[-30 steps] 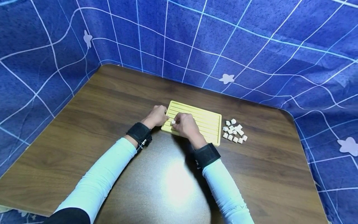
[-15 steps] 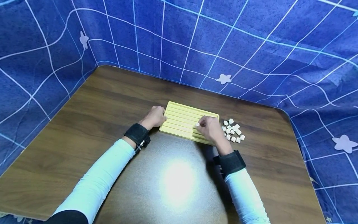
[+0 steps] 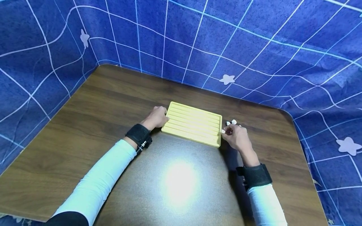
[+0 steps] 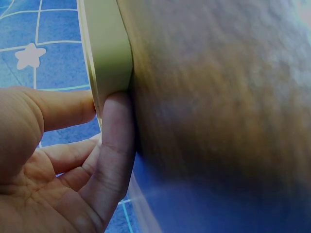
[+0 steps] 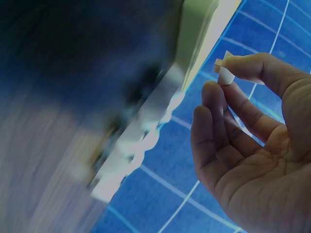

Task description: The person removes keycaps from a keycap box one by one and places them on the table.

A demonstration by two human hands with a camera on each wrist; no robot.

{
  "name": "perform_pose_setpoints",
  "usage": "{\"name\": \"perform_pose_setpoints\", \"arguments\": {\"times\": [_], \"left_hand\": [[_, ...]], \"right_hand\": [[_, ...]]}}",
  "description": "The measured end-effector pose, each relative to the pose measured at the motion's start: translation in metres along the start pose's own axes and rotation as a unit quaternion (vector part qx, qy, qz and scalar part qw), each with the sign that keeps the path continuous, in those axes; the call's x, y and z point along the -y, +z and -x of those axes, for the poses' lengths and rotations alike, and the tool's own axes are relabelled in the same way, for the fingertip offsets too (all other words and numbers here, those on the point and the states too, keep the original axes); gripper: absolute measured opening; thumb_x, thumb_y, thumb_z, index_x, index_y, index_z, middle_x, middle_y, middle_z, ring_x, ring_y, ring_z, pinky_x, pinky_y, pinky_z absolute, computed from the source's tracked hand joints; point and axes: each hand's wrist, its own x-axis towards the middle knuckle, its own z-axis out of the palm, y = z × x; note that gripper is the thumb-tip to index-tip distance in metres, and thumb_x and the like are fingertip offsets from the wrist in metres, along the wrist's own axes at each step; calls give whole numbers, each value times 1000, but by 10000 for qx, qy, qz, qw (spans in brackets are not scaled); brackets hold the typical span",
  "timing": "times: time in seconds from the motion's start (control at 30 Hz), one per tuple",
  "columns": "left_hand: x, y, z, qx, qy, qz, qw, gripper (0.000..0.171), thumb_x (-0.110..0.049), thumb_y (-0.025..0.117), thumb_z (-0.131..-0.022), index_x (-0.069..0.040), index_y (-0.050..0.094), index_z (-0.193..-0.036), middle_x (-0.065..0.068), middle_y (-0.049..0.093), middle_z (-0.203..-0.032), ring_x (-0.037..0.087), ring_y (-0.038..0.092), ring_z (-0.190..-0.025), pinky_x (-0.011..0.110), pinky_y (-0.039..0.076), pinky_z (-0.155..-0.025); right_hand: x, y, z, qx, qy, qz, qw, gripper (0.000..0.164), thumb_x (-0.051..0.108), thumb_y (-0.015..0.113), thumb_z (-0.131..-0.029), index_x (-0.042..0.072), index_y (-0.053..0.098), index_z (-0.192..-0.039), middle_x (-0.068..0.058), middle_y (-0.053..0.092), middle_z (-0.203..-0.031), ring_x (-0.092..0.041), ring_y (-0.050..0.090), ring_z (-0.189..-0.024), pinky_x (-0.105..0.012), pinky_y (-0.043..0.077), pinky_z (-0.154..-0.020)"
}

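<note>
A shallow yellow tray [image 3: 186, 121] with long raised ridges lies on the table. My left hand [image 3: 156, 118] grips its left end; in the left wrist view the thumb touches the rim of the tray [image 4: 109, 53] while a finger lies along its side wall. Just off the tray's right end, my right hand [image 3: 238, 138] pinches a small white block [image 5: 226, 75] between thumb and fingertip. A pale stub sticks out of that block in the right wrist view. Several similar white blocks [image 3: 233, 121] lie beyond the right hand, mostly hidden by it in the head view.
The wooden table [image 3: 127, 94] meets a blue curtain [image 3: 181, 37] with a white grid and stars along its back and sides. A bright light reflection sits on the table in front of the tray. In the right wrist view the loose blocks [image 5: 129, 145] are blurred.
My right hand has moved right, from over the tray's left part to beyond its right end, with the white block still pinched. My left hand stays on the tray's left end.
</note>
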Motion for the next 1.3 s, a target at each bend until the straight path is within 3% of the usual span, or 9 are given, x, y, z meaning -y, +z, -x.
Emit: {"name": "perform_pose_setpoints", "arguments": {"times": [0.27,0.57,0.8,1.2,1.3], "left_hand": [[-3,0,0,-76,5,33,10000,18,-18,59,-97,-1,58,-96,12,56,-96,24,50,-91,36,44,-82],[0,0,0,-70,116,99,9999,24,-17,57,-97,-7,45,-79,4,38,-75,20,42,-71,29,35,-63],[1,0,0,-147,154,65,9998,19,-17,58,-97,-4,52,-85,6,43,-81,22,44,-75,31,37,-67],[-1,1,0,31,-63,123,9999,20,-18,56,-99,-5,51,-84,6,40,-80,21,42,-72,29,34,-63],[-2,0,1,55,-88,108,9999,18,-19,55,-99,-4,55,-90,7,45,-86,22,44,-76,30,37,-66]], "right_hand": [[-36,-19,18,-121,326,86,9994,14,12,70,-80,0,67,-88,-15,71,-80,-27,65,-73,-34,47,-67],[-66,-27,33,-227,535,333,9978,14,10,68,-78,-1,68,-87,-16,71,-80,-30,65,-74,-38,48,-68],[-76,-27,37,-156,675,411,9968,15,13,69,-79,0,68,-87,-16,72,-81,-32,66,-76,-40,48,-69],[-85,-23,39,190,701,397,9966,12,13,70,-79,2,69,-85,-14,71,-79,-27,63,-73,-36,46,-66],[-85,-23,39,222,731,412,9962,13,14,70,-80,3,69,-85,-13,71,-79,-28,63,-74,-37,46,-66]]}}
